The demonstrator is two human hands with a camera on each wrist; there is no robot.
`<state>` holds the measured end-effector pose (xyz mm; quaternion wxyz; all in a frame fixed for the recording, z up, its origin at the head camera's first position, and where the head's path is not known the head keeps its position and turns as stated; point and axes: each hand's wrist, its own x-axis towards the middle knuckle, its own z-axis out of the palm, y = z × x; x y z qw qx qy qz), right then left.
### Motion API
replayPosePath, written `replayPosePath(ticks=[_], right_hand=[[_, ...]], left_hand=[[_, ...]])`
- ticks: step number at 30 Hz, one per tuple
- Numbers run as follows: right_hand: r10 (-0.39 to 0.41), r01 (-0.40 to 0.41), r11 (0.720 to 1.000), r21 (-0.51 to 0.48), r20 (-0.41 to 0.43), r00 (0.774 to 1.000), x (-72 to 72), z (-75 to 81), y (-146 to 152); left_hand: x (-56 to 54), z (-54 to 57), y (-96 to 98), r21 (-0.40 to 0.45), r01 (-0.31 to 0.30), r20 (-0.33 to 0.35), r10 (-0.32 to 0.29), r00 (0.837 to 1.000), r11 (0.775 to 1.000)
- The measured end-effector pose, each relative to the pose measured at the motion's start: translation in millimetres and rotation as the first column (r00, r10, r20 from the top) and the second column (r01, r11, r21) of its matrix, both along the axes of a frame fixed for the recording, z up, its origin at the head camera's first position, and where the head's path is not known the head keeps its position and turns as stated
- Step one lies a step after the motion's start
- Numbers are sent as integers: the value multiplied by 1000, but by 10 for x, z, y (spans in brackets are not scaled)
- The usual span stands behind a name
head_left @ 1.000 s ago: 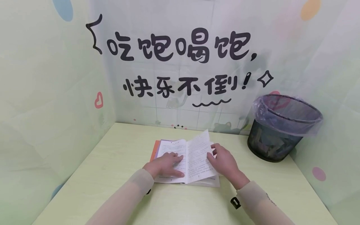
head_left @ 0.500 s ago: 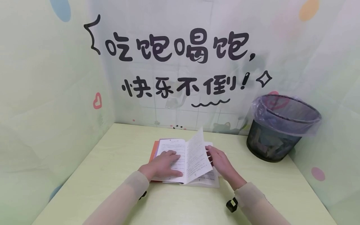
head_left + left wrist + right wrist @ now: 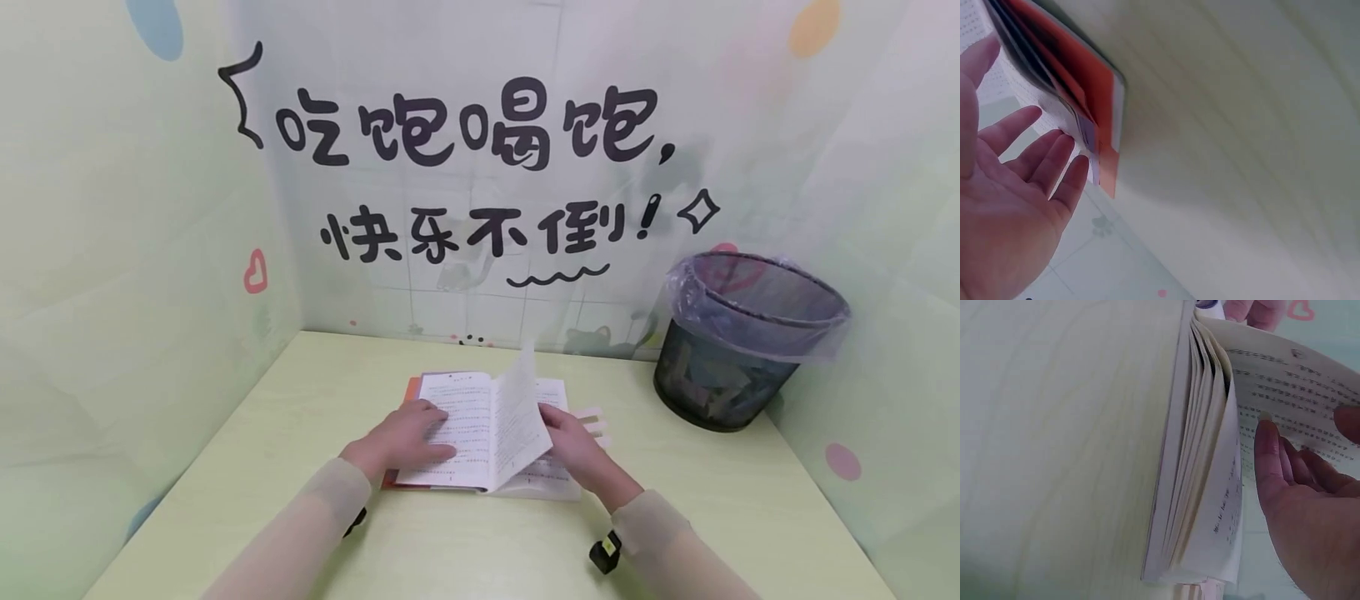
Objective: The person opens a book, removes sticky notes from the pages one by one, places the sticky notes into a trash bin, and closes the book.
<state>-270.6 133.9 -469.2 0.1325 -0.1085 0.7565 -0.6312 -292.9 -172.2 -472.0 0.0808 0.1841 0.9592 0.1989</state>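
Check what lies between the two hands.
Head view: part of the open book, its left page and raised leaf, lies between left hand and right hand.

Booth-like nook, desk (image 3: 465, 546), printed walls (image 3: 142, 275) w/ Chinese txt (image 3: 496, 235)

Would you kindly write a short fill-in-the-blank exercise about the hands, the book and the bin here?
1. The book lies ____, not closed.
2. The raised page is beside the person's ____ hand.
3. The book's orange edge is nearer the ____ hand.
4. In the head view, the bin stands to the book's ____.

Missing words: open; right; left; right.
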Motion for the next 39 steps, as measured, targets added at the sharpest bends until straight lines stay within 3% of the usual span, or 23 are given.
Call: replayPosePath(ticks=[7,15,21,30,37,39], right_hand=[[96,-76,980,181,-100,990,107,-26,-194],[238,-157,886,435,-137,962,167,-101,-307],[296,-143,819,556,-195,935,181,-132,-313],[349,-147,741,655,-188,918,205,-107,-378],[360,-151,706,692,-167,918,226,-47,-424],[362,-152,696,702,-160,918,223,-22,-429]], left_hand=[[-20,-27,-131,7,-53,9,53,999,999],[-31,-40,-271,49,-100,43,98,994,994],[-61,-62,-338,45,-76,-6,77,997,996],[-136,-76,-479,61,1,-110,6,994,998],[-147,99,-440,124,-118,-100,131,986,985],[-155,140,-375,134,-111,-97,125,987,985]])
